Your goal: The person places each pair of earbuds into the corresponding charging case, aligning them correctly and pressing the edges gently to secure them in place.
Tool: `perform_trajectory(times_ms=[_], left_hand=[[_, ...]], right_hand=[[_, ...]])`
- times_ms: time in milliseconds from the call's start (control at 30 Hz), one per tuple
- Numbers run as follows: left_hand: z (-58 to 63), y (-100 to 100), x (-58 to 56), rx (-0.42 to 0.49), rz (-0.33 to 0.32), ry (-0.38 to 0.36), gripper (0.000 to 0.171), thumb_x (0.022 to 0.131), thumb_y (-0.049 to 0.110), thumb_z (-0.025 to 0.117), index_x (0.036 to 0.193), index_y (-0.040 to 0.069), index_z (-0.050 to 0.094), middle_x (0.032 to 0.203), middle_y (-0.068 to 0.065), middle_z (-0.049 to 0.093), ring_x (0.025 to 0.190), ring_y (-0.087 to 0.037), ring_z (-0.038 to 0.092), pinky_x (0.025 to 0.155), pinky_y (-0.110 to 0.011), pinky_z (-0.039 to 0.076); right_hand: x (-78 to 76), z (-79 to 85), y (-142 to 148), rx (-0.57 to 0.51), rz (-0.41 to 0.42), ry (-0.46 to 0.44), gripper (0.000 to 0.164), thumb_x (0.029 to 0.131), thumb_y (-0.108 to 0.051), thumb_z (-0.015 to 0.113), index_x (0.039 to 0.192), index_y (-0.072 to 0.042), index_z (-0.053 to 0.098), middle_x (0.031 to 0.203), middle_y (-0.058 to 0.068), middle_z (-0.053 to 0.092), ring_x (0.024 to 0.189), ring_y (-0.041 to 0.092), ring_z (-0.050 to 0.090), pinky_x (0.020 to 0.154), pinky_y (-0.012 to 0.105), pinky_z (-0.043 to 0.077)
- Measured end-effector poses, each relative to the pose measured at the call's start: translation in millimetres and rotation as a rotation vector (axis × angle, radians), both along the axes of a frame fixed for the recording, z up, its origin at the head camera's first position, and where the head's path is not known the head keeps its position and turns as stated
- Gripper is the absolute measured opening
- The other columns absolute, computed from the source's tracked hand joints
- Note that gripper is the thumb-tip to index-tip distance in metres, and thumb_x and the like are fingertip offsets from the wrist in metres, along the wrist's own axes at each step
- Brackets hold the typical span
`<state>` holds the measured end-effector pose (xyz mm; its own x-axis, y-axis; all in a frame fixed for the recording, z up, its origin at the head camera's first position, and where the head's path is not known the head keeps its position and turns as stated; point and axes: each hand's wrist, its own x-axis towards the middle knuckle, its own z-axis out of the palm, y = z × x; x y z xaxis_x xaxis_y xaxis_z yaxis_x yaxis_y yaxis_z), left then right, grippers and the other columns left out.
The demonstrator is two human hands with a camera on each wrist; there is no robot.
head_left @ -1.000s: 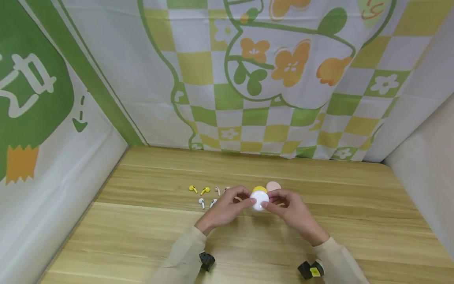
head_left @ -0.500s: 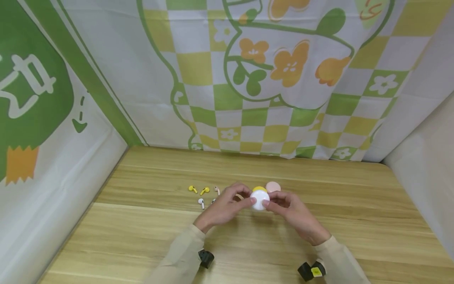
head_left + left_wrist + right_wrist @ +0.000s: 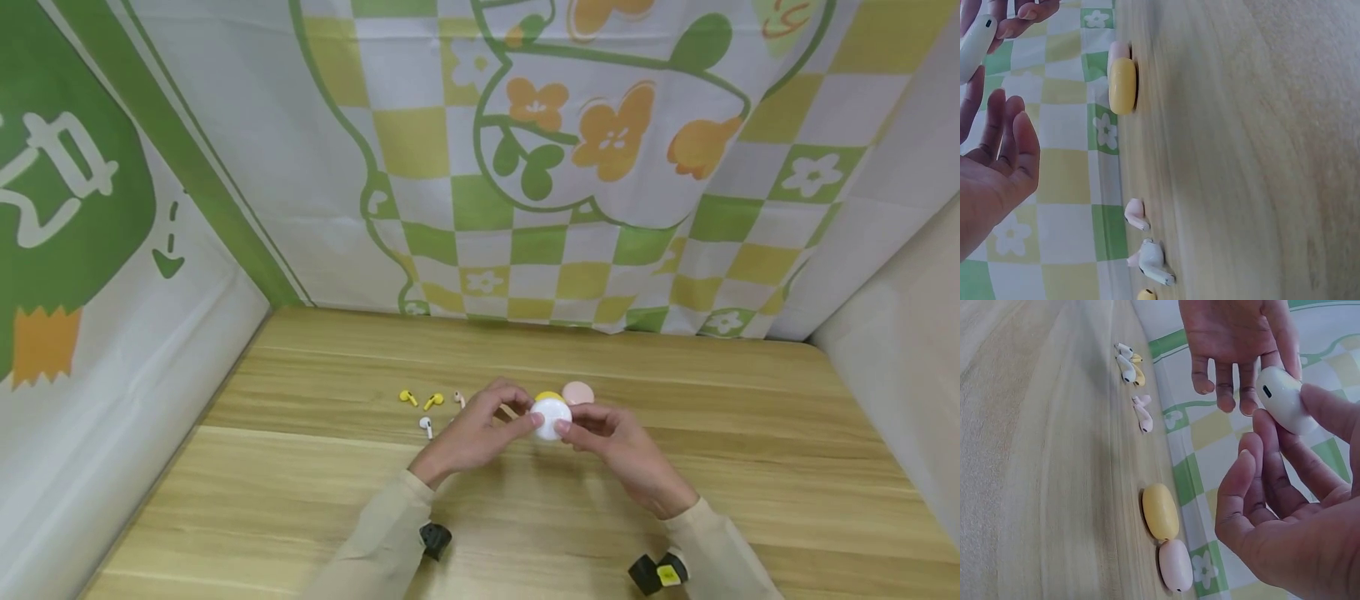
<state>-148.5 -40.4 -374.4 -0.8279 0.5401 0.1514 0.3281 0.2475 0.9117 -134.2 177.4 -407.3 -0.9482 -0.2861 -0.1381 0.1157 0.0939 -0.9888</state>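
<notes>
Over the wood-grain counter (image 3: 570, 533), the head view has my left hand (image 3: 480, 429) and right hand (image 3: 626, 450) both pinching a glossy white rounded plastic case (image 3: 551, 417); it has barely shifted this last second, so I judge it steadied, not carried. From my left wrist, a small dark slot (image 3: 989, 23) marks its smooth surface. From my right wrist, it looks closed and egg-like.

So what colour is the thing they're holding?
The round thing is white, clearest in the right wrist view.
</notes>
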Motion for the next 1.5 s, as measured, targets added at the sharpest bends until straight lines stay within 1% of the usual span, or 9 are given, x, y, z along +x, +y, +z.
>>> perform_trajectory(times_ms=[167, 267, 400, 467, 600, 933, 1133, 1300, 1500], left_hand=[[1.3, 2.1, -0.2, -0.011, 0.031, 0.027, 0.015, 0.093, 0.013, 0.057, 0.099, 0.0, 0.062, 0.102, -0.009, 0.056, 0.097, -0.023, 0.053, 0.082, -0.037, 0.046], [-10.5, 3.1, -5.8, -0.018, 0.037, 0.03, 0.016, 0.093, 0.015, 0.058, 0.099, 0.001, 0.063, 0.103, -0.008, 0.056, 0.097, -0.022, 0.053, 0.082, -0.039, 0.045], [-28.9, 4.4, -14.2, -0.019, 0.05, 0.041, 0.016, 0.093, 0.021, 0.058, 0.1, 0.007, 0.064, 0.104, -0.003, 0.056, 0.098, -0.018, 0.053, 0.083, -0.039, 0.045], [-32.2, 4.8, -15.8, -0.015, 0.059, 0.045, 0.017, 0.093, 0.025, 0.059, 0.099, 0.01, 0.064, 0.104, 0.0, 0.056, 0.097, -0.015, 0.053, 0.082, -0.037, 0.046], [-33.1, 4.9, -16.5, -0.005, 0.075, 0.05, 0.02, 0.093, 0.033, 0.058, 0.096, 0.015, 0.065, 0.102, 0.004, 0.055, 0.096, -0.011, 0.053, 0.082, -0.035, 0.046], [-31.4, 3.4, -17.7, -0.044, 0.093, 0.048, 0.026, 0.096, 0.038, 0.051, 0.091, 0.017, 0.065, 0.104, 0.006, 0.055, 0.096, -0.011, 0.052, 0.082, -0.033, 0.046], [-30.9, 2.9, -19.4, -0.069, 0.123, 0.002, 0.03, 0.097, 0.039, 0.048, 0.087, 0.018, 0.067, 0.104, 0.003, 0.055, 0.094, -0.014, 0.052, 0.079, -0.033, 0.045], [-29.6, 2.4, -19.1, -0.073, 0.121, -0.029, 0.035, 0.097, 0.04, 0.046, 0.087, 0.016, 0.069, 0.104, 0.0, 0.057, 0.094, -0.016, 0.052, 0.079, -0.036, 0.044], [-28.8, -5.3, -19.4, -0.087, 0.153, -0.019, 0.037, 0.096, 0.045, 0.045, 0.092, 0.016, 0.068, 0.104, 0.002, 0.058, 0.095, -0.015, 0.053, 0.079, -0.036, 0.044]], right_hand=[[0.2, 0.2, -1.1, -0.007, -0.021, 0.019, 0.037, 0.086, -0.022, 0.068, 0.114, 0.001, 0.062, 0.11, 0.01, 0.064, 0.095, 0.02, 0.059, 0.086, 0.042, 0.047], [0.2, 0.0, -1.4, -0.006, -0.022, 0.025, 0.037, 0.086, -0.023, 0.069, 0.113, 0.001, 0.062, 0.11, 0.01, 0.064, 0.095, 0.021, 0.059, 0.086, 0.042, 0.047], [0.0, -1.2, -1.9, -0.014, -0.024, 0.046, 0.036, 0.085, -0.022, 0.069, 0.112, 0.002, 0.062, 0.11, 0.012, 0.064, 0.098, 0.022, 0.06, 0.089, 0.041, 0.047], [-0.2, -2.0, -2.2, -0.016, -0.026, 0.067, 0.035, 0.085, -0.021, 0.07, 0.111, 0.002, 0.063, 0.11, 0.013, 0.064, 0.1, 0.022, 0.059, 0.089, 0.039, 0.047], [-0.2, -3.0, -3.1, -0.008, -0.037, 0.096, 0.034, 0.084, -0.021, 0.07, 0.11, 0.002, 0.065, 0.108, 0.013, 0.064, 0.1, 0.02, 0.059, 0.087, 0.033, 0.048], [0.4, -3.4, -4.1, 0.005, -0.03, 0.094, 0.035, 0.083, -0.018, 0.072, 0.11, 0.003, 0.064, 0.11, 0.015, 0.063, 0.1, 0.022, 0.06, 0.085, 0.032, 0.05], [1.2, -3.3, -4.6, 0.004, -0.021, 0.108, 0.034, 0.082, -0.017, 0.072, 0.109, 0.003, 0.065, 0.109, 0.016, 0.063, 0.096, 0.021, 0.061, 0.082, 0.033, 0.051], [2.0, -3.6, -4.5, 0.014, -0.024, 0.103, 0.034, 0.082, -0.017, 0.073, 0.109, 0.002, 0.065, 0.108, 0.015, 0.064, 0.095, 0.021, 0.061, 0.081, 0.032, 0.052], [2.6, -4.4, -3.3, 0.018, -0.039, 0.091, 0.036, 0.081, -0.017, 0.074, 0.109, 0.003, 0.065, 0.107, 0.015, 0.064, 0.096, 0.021, 0.062, 0.082, 0.032, 0.051]])
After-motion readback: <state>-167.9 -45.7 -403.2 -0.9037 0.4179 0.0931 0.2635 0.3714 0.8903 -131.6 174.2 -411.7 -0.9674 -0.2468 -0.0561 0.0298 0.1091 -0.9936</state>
